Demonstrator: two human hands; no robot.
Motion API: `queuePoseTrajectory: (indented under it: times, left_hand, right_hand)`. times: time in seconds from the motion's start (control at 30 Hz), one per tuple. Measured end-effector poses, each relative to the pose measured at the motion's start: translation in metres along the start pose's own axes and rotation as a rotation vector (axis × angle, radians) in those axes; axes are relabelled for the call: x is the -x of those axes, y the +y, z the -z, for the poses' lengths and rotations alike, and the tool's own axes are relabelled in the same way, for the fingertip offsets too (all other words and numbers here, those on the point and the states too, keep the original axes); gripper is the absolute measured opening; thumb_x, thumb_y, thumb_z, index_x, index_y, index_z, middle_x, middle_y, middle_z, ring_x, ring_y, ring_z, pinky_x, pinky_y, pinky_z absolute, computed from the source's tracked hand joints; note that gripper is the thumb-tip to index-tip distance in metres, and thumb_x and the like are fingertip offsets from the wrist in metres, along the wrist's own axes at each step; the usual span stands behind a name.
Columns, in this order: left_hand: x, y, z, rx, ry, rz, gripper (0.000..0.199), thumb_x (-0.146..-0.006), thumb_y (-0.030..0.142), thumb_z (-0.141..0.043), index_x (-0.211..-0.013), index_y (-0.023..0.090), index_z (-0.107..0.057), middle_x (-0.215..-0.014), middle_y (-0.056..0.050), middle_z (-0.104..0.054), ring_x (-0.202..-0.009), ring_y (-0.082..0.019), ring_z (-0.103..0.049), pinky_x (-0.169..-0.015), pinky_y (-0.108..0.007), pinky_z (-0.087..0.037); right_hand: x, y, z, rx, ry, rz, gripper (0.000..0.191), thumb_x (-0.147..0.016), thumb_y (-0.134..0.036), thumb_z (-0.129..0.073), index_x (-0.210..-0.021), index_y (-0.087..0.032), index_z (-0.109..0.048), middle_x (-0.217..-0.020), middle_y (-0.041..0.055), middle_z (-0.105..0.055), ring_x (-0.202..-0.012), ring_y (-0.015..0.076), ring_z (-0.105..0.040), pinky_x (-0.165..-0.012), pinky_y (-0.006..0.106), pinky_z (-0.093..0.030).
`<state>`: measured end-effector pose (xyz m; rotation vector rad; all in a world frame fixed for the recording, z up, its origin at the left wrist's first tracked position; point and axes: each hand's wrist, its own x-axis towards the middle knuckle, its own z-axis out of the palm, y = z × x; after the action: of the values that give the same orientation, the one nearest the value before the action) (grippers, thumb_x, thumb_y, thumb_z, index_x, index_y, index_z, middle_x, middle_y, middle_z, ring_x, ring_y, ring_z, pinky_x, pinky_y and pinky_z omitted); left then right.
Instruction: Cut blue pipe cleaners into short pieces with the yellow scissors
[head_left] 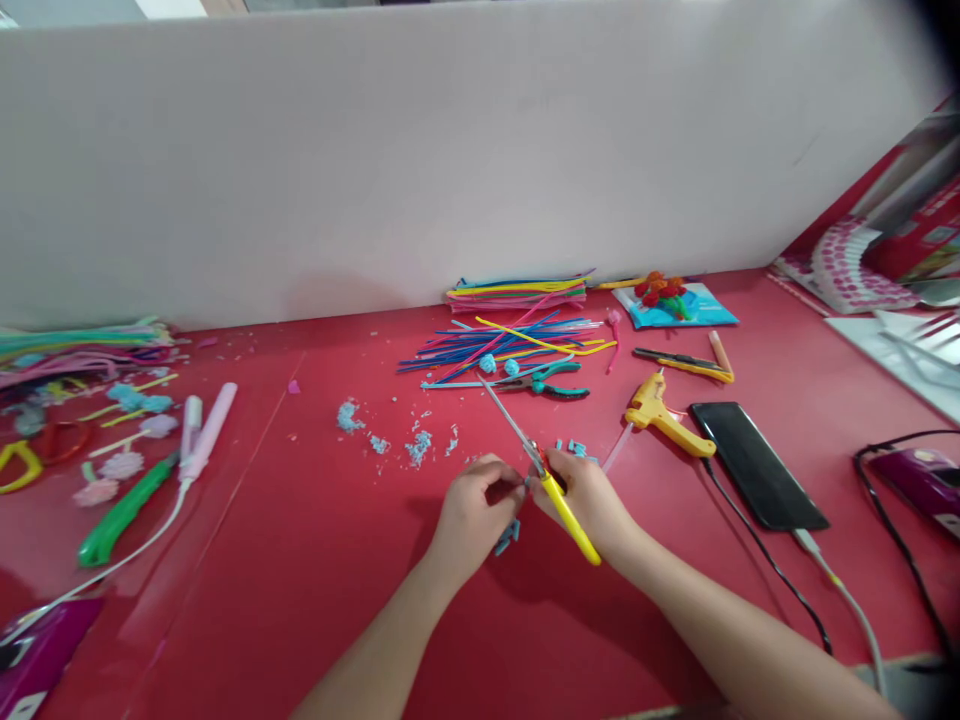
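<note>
My right hand (589, 497) holds yellow-handled scissors (564, 512), their blades angled up and to the left toward the pipe cleaners. Its fingertips meet those of my left hand (478, 505), which are pinched together; a tiny bluish piece seems to show between them, too small to make out clearly. Cut blue-grey pieces (508, 537) lie just under my left hand. More light blue pieces (576, 449) sit behind my right hand. To the left, fluffy blue trimmings (419, 448) are scattered on the red table (300, 600).
Behind the hands lie loose pipe cleaners (495, 345), two blue balls and teal pliers (553, 381). At right are a yellow glue gun (664, 415) and a black phone (756, 463), both with cables. A green cutter (127, 510) and pink tool (210, 432) lie left.
</note>
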<state>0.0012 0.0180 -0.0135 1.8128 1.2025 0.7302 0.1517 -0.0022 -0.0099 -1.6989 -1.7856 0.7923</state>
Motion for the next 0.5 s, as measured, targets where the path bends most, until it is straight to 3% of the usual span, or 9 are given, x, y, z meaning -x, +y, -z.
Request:
queuePoseTrajectory:
  times: [0.13, 0.23, 0.37, 0.5]
  left_hand:
    - [0.000, 0.002, -0.001, 0.097, -0.001, 0.039, 0.005, -0.068, 0.014, -0.053, -0.069, 0.017, -0.057, -0.071, 0.000, -0.053, -0.069, -0.013, -0.052, -0.065, -0.023, -0.041]
    - [0.000, 0.002, -0.001, 0.314, 0.020, 0.126, 0.002, -0.067, 0.019, -0.057, -0.067, 0.016, -0.057, -0.068, 0.001, -0.053, -0.067, -0.012, -0.051, -0.063, -0.023, -0.040]
    - [-0.003, -0.003, 0.001, 0.727, 0.196, 0.313, 0.012, -0.062, 0.021, -0.064, -0.071, 0.014, -0.059, -0.061, 0.002, -0.053, -0.056, -0.008, -0.048, -0.056, -0.021, -0.038]
    - [-0.007, -0.008, 0.004, 0.884, 0.314, 0.327, 0.016, -0.061, 0.020, -0.065, -0.074, 0.015, -0.059, -0.061, 0.003, -0.053, -0.055, -0.007, -0.048, -0.054, -0.020, -0.037]
  right_hand:
    - [0.000, 0.000, 0.002, 0.018, -0.009, 0.005, 0.012, -0.068, -0.027, -0.047, -0.060, -0.020, -0.042, -0.050, -0.0045, -0.042, -0.046, 0.0075, -0.036, -0.044, 0.019, -0.024]
    - [0.000, 0.000, 0.008, 0.040, -0.009, 0.000, 0.018, -0.069, -0.033, -0.048, -0.060, -0.020, -0.040, -0.051, -0.0043, -0.042, -0.046, 0.0079, -0.035, -0.044, 0.020, -0.023]
    - [0.003, -0.001, 0.019, 0.175, 0.022, -0.012, 0.030, -0.069, -0.049, -0.049, -0.065, -0.021, -0.041, -0.054, -0.0030, -0.047, -0.047, 0.0095, -0.040, -0.045, 0.021, -0.022]
    - [0.005, 0.002, 0.020, 0.397, -0.013, 0.015, 0.036, -0.070, -0.056, -0.045, -0.076, -0.021, -0.044, -0.065, 0.0009, -0.057, -0.055, 0.0137, -0.052, -0.048, 0.023, -0.024]
